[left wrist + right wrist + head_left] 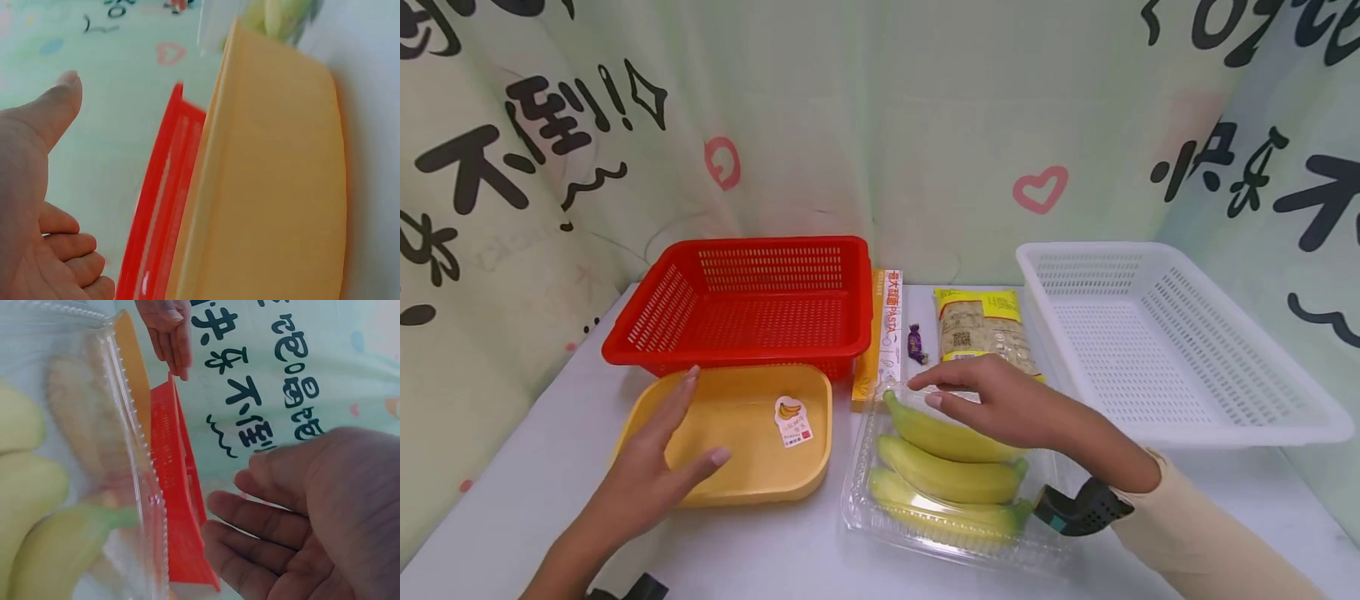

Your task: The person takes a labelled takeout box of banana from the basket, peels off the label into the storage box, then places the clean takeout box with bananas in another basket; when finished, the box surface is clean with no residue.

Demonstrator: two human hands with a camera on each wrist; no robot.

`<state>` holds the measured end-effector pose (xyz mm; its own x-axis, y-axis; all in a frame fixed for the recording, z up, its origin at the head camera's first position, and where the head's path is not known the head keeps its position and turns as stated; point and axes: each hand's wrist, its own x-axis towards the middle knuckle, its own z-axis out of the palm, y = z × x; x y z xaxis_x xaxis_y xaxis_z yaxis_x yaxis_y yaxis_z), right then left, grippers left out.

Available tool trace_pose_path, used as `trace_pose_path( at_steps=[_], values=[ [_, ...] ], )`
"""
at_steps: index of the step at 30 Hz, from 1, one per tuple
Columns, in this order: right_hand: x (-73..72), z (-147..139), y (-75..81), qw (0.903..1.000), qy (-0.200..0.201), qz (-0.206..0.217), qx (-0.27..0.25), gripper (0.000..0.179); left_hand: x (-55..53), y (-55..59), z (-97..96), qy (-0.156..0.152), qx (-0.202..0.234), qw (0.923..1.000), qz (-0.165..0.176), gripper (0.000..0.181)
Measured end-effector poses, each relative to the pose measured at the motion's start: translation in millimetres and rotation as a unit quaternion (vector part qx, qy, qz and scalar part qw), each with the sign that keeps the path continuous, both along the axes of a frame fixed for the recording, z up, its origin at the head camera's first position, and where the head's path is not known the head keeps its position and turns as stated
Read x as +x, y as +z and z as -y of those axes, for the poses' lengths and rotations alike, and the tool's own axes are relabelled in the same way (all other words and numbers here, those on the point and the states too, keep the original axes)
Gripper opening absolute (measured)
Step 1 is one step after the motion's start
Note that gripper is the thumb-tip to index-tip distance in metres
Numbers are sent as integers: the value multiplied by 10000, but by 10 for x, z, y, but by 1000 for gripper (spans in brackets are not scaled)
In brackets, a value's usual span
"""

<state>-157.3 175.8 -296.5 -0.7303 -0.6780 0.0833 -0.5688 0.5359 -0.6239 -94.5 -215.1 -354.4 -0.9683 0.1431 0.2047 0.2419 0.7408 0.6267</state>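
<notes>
My left hand [651, 475] hovers over the left side of a yellow plastic tray [745, 479], fingers straight and thumb spread, holding nothing. A label with a banana picture [793, 422] lies in that tray. On the right, my right hand [992, 404] hangs above a clear plastic clamshell box [859, 508], its fingers loosely bent and nothing between them. Three yellow bananas [951, 473] lie side by side inside the box. In the right wrist view the right hand [300, 519] appears apart from the box's edge [128, 419]. The left wrist view shows the left hand [37, 187] apart from the tray's wall [269, 169].
A red basket [737, 360] stands behind the yellow tray, and a large white basket [1247, 435] at the right. Between them lie an orange-and-white pasta box [891, 325], a purple-wrapped candy [916, 344] and a yellow-topped bag [988, 325]. A printed curtain [940, 167] closes off the back.
</notes>
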Motion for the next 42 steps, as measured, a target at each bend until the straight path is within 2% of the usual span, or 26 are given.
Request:
trace_pose_path(
  at_steps=[3, 9, 17, 21, 26, 30, 37, 40, 42],
  values=[
    [71, -123, -43, 9999, -140, 6, -89, 33, -7, 9, -119, -210, -30, 9998, 13, 92],
    [244, -328, -104, 9989, -419, -169, -95, 42, -14, 2, -321, -543, 85, 9980, 302, 92],
    [520, -557, -184, 9945, -829, -552, 337, 53, -3, -56, -526, -870, 377, 9943, 493, 92],
    [646, -687, -260, 9932, -948, -635, 237, 62, 24, -74, -630, -982, 550, 9914, 664, 95],
    [771, -839, -368, 9924, -982, -740, -36, 78, 47, -105, -784, -1324, 764, 9849, 814, 98],
    [857, -919, -455, 9931, -1055, -495, -158, 89, 90, -143, -925, -1530, 872, 9803, 897, 101],
    [962, -1062, -681, 9880, -1479, 403, -206, 81, 134, -241, -1109, -2151, 1187, 9677, 564, 106],
    [987, -1094, -778, 9882, -1412, 497, -319, 90, 140, -292, -1168, -2228, 1351, 9634, 630, 112],
    [991, -1106, -844, 9915, -1119, 325, -572, 98, 142, -330, -1208, -2257, 1456, 9608, 691, 116]
  ],
)
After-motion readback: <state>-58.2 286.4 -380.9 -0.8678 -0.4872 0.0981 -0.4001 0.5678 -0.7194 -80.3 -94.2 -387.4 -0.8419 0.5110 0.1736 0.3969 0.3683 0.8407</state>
